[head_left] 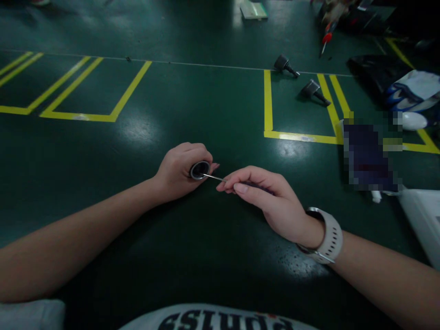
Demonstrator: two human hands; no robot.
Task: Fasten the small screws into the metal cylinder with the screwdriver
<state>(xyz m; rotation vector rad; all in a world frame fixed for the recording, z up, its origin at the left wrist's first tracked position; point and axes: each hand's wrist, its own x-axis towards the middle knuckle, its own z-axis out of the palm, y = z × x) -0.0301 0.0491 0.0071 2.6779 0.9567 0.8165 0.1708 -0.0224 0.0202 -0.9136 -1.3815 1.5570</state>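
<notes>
My left hand (pixel 182 169) is closed around a dark cup-shaped part (pixel 195 170) whose round rim faces toward me and to the right. Its body is mostly hidden by my fingers. In my right hand (pixel 264 197), pinched between thumb and fingers, is a screwdriver (pixel 217 178) with a thin metal shaft and a dark handle. The shaft runs leftward into the mouth of the cup-shaped part; its tip is hard to make out inside. Farther back lie two black cup-shaped parts with narrow stems, one (pixel 282 63) behind the other (pixel 312 89).
Yellow tape marks boxes on the green table (pixel 192 101). Off to the right are a blurred-out phone-like object (pixel 369 156), a white case (pixel 421 215) and a white-blue bundle (pixel 414 89). Behind lie a red-black screwdriver (pixel 328 36) and a pale pad (pixel 253 10).
</notes>
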